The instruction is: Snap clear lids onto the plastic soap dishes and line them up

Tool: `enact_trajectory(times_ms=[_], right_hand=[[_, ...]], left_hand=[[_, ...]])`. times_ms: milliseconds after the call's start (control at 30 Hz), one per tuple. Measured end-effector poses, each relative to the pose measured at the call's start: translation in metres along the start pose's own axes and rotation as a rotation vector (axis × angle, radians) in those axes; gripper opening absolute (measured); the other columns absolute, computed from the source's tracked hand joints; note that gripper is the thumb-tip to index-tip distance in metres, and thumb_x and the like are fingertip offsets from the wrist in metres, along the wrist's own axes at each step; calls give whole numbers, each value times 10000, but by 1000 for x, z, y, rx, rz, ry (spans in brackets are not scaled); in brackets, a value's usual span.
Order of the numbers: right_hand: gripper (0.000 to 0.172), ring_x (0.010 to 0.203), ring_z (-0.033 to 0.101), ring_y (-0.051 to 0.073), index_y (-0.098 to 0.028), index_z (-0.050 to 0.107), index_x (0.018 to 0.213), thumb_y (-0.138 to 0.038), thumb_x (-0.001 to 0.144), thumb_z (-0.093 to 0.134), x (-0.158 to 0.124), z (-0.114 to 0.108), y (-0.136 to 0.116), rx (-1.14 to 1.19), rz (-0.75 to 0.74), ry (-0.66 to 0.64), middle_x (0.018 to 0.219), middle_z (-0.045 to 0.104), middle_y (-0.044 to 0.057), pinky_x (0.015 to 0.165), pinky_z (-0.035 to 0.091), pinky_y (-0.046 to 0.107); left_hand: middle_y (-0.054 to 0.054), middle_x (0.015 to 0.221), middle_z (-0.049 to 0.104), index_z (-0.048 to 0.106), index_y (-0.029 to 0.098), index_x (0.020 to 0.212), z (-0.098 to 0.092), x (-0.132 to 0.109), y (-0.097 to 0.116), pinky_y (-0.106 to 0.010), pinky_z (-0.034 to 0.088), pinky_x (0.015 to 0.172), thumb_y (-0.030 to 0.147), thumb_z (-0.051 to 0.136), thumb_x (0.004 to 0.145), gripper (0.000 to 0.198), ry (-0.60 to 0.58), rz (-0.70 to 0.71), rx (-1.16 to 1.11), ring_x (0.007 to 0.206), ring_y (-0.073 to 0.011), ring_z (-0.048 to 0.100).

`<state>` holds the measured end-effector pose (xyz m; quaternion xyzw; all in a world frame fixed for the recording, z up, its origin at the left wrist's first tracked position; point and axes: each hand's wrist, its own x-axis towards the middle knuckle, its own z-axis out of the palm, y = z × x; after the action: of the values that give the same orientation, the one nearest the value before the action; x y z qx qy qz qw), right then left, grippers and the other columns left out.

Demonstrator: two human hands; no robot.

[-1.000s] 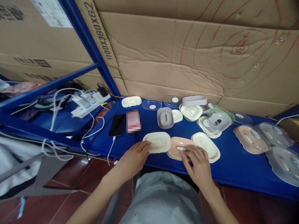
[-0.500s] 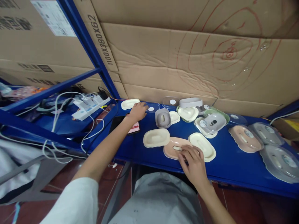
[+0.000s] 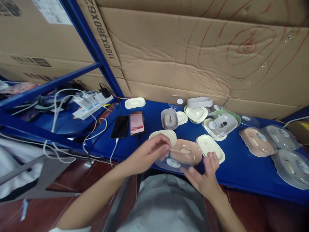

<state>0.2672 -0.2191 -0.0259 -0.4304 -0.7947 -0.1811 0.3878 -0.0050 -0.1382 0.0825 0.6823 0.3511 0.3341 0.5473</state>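
My left hand (image 3: 149, 152) pinches the edge of a clear plastic lid (image 3: 174, 160) with a round white sticker, holding it just above the near edge of the blue shelf (image 3: 238, 167). Under and behind the lid lies a pink soap dish (image 3: 189, 151). My right hand (image 3: 205, 175) is below the lid's right side, palm up, fingers spread, close to the lid; I cannot tell if it touches. A cream dish (image 3: 164, 134) sits behind my left hand, and another cream dish (image 3: 210, 147) lies right of the pink one.
Several more dishes and clear lids lie along the shelf, among them a grey dish (image 3: 169, 118) and a pink covered dish (image 3: 257, 141). Two phones (image 3: 127, 125) lie at the left. A power strip with cables (image 3: 90, 104) sits further left. Cardboard boxes (image 3: 193, 51) stand behind.
My left hand came back from the far side of the shelf with a clear lid and now holds it over the pink dish. My right hand left the pink dish and turned palm up.
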Motion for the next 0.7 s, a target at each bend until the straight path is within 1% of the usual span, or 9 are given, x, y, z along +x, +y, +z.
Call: enact_trajectory(times_ms=[100,167,200,267,333,367,467,567,700], right_hand=[[720,1480,523,344,-469,533,1519,-220,906,818,6,-11,1,107,-71,-208,1615,524,59,1199,466,626],[695,1440,570,348,-395,517,1566,-300,937,796,12,-19,6,209,-41,-269,1592,551,110,1157,526,576],[716,1440,571,358,-371,495,1593,-335,942,791,15,-23,10,252,-6,-278,1607,534,128,1142,547,558],[758,1456,559,367,-346,449,1632,-376,950,778,16,-29,22,298,104,-273,1645,489,138,1140,561,529],[748,1474,544,356,-356,431,1641,-388,967,754,13,-32,35,284,229,-273,1660,473,118,1157,554,515],[728,1478,541,345,-366,431,1638,-393,978,737,10,-32,42,270,278,-283,1658,479,105,1162,551,510],[691,1496,524,320,-371,422,1636,-418,1004,696,2,-28,53,266,354,-339,1658,486,90,1173,541,507],[708,1535,475,312,-354,375,1662,-416,1022,670,2,-21,51,279,353,-402,1689,445,93,1202,511,518],[686,1568,418,343,-369,382,1661,-382,1033,657,10,-15,41,244,255,-461,1736,362,95,1225,463,583]], left_hand=[[27,769,578,576,209,987,23,-13,-10,-233,483,618,501,658,1023,305,63,-109,-238,637,-106,549],[8,805,606,592,211,1021,27,-14,-21,-255,524,644,546,625,1032,337,95,-140,-279,673,-126,592],[-22,874,650,615,213,1070,27,-13,-27,-282,564,695,574,575,1051,364,117,-137,-251,748,-153,643],[-91,1141,713,646,228,1220,25,-13,-39,-367,607,912,598,463,1091,432,171,-102,-111,1037,-221,705],[-106,1406,656,634,259,1347,24,-14,-49,-438,510,1156,571,405,1117,451,217,-40,67,1332,-254,618],[-102,1486,616,623,269,1386,24,-14,-53,-458,440,1234,548,396,1125,445,225,-9,141,1417,-257,563],[-105,1589,539,591,275,1450,24,-11,-63,-486,339,1314,488,402,1134,425,202,71,294,1523,-259,473],[-118,1664,457,517,289,1536,27,-7,-70,-505,373,1303,466,508,1104,467,116,137,429,1563,-278,432],[-97,1713,397,467,348,1593,35,-5,-82,-532,417,1277,430,690,1020,620,-7,230,598,1582,-312,409]])
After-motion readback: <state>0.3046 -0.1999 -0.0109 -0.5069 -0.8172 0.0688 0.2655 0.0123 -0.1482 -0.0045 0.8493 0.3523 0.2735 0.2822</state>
